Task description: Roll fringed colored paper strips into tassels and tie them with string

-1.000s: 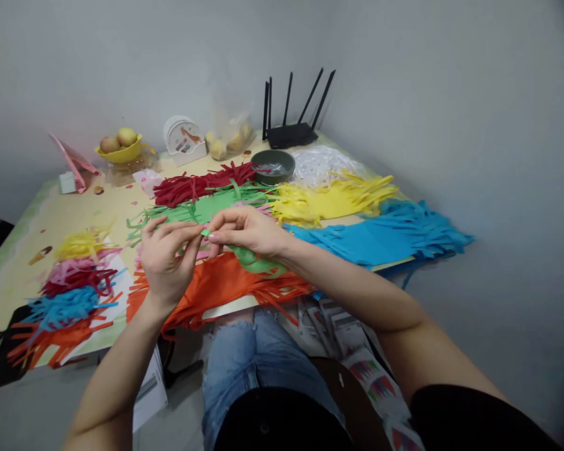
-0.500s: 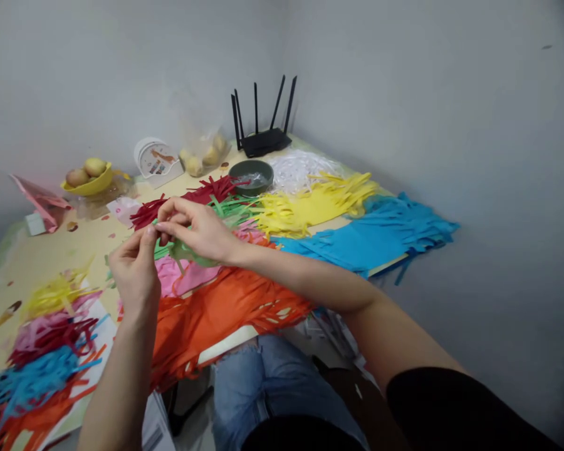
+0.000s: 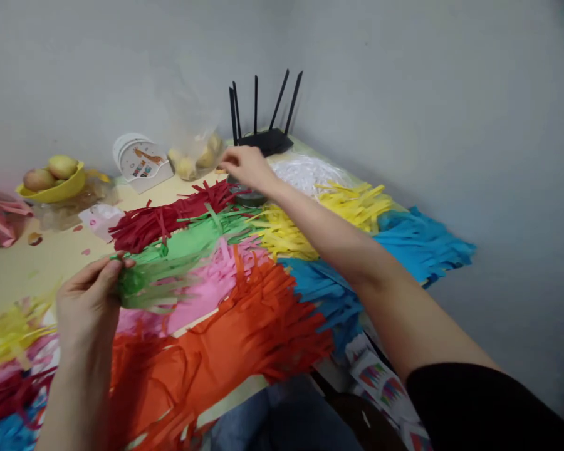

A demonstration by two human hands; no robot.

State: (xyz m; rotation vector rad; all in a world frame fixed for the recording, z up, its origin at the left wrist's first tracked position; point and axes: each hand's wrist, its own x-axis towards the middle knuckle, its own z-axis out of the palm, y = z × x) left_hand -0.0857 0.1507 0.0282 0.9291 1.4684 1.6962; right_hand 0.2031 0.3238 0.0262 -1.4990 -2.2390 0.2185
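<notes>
My left hand (image 3: 90, 302) pinches the rolled end of a green fringed paper strip (image 3: 143, 285), held just above the pink fringed sheet (image 3: 207, 288). My right hand (image 3: 245, 168) is stretched out far over the table, fingers down above a dark green bowl (image 3: 250, 199) that it mostly hides; it looks empty. Fringed paper sheets lie side by side under my arms: dark red (image 3: 162, 216), green (image 3: 192, 238), yellow (image 3: 352, 203), blue (image 3: 418, 247) and orange (image 3: 244, 341).
A black router (image 3: 266, 134) with several antennas stands in the far corner beside white paper shreds (image 3: 308, 172). At the back are a bag of fruit (image 3: 195, 156), a round white stand (image 3: 138, 160) and a yellow fruit bowl (image 3: 51, 181). Rolled fringe bundles (image 3: 9, 351) lie left.
My right hand has let go of the green strip and reached out to the dark bowl. My left hand keeps the strip and has dropped lower left. The view has swung left.
</notes>
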